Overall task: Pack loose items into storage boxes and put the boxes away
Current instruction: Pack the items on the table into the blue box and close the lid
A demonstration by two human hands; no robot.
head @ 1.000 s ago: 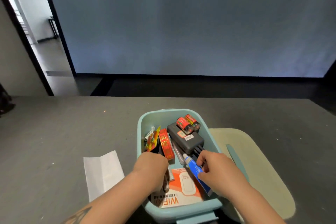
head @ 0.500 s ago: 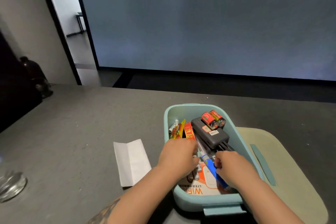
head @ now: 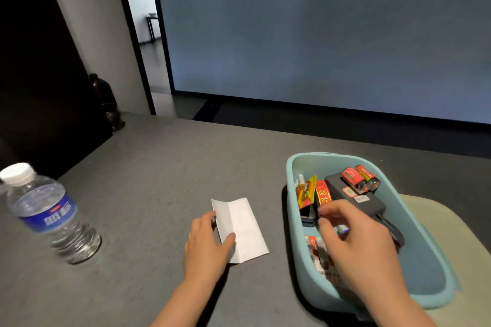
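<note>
The left hand [head: 206, 248] has come out of the teal storage box [head: 425, 268] since half a second ago and now lies on the grey desk [head: 148, 167] at the near left edge of the folded white paper [head: 240, 229], thumb on top of the sheet and fingertips at its edge, pinching it lightly. The paper itself lies where it lay before, just left of the box. The right hand [head: 358, 244] stays inside the box, fingers loosely curled above the contents; a blue-tipped pen [head: 343, 229] shows beneath it, but whether the fingers actually grip it cannot be told. In the box the two red batteries [head: 360, 179] rest on the dark charger [head: 353, 198] at the far end, with a red packet [head: 322, 193] and a yellow-and-red card [head: 307, 193] standing along the left wall, all unchanged. The box sits partly on its pale green lid [head: 451, 223]. The view has swung left, so a water bottle [head: 49, 214] with a blue label now stands in sight on the desk, well left of the paper.
</note>
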